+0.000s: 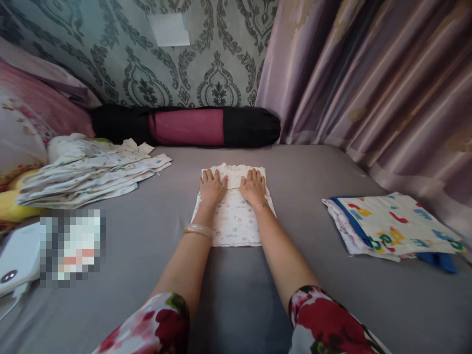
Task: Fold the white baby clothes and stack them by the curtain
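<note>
A white baby garment (236, 221) with small coloured prints lies flat on the grey bed sheet in front of me, its far part folded over toward me. My left hand (213, 188) rests flat on the far left part of the cloth, fingers stretched out. On the far right part lies my right hand (253, 187), also flat with its fingers extended. Both palms press down on the fabric, and neither hand grips it. Between the hands a strip of the folded edge shows. The cloth under the palms is hidden.
At left, a pile of printed white baby clothes (99, 169) lies beside a yellow plush item (14, 204) and a white device (22, 255) with a cable. Folded clothes (398, 223) lie at right. A black and maroon rolled bag (186, 127) lies along the wall.
</note>
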`<state>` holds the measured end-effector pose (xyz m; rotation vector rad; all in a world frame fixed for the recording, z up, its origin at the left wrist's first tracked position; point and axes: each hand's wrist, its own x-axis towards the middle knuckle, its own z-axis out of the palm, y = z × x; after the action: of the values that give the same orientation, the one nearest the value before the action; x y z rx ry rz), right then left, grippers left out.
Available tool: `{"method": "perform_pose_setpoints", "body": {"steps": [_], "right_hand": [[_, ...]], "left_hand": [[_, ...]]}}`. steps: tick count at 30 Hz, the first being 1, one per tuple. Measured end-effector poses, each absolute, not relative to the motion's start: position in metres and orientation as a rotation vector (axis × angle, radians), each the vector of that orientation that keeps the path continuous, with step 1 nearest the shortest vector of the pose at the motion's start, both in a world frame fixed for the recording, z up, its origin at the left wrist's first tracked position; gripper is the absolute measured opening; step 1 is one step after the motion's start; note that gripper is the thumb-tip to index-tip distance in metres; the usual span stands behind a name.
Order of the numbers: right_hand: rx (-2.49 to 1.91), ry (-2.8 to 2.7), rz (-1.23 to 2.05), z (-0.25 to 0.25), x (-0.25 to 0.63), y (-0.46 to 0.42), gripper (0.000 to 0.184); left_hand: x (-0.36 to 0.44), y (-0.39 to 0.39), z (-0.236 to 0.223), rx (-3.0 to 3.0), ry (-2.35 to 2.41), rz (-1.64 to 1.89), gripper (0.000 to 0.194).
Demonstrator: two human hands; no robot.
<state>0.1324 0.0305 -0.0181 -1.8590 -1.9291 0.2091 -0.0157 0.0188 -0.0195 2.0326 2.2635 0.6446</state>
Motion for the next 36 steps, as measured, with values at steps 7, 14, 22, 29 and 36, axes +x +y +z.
{"method": "perform_pose_setpoints", "body": {"steps": [7, 14, 22, 29, 36], "right_hand": [[-1.9, -1.914, 0.143, -0.015, 0.134, 0.032, 0.054], [-1.88, -2.137, 0.122, 0.008, 0.148, 0.045, 0.046], [-1.775, -2.282, -0.189, 0.001, 0.161, 0.056, 0.037], [-1.626, -2.235, -0.2, -0.01, 0.168, 0.056, 0.05], [-1.509, -2.466, 0.012, -0.011, 0.172, 0.064, 0.054]], "left_hand": [[-0.018, 0.019, -0.019, 2.052, 2.234, 0.544, 0.062], [-0.034, 0.025, -0.009, 2.304, 2.162, 0.423, 0.058], [-0.042, 0.033, -0.015, 2.57, 2.01, 0.35, 0.052], [-0.042, 0.035, -0.014, 2.523, 1.96, 0.303, 0.061], [-0.043, 0.04, -0.012, 2.4, 1.933, 0.196, 0.063]]}}
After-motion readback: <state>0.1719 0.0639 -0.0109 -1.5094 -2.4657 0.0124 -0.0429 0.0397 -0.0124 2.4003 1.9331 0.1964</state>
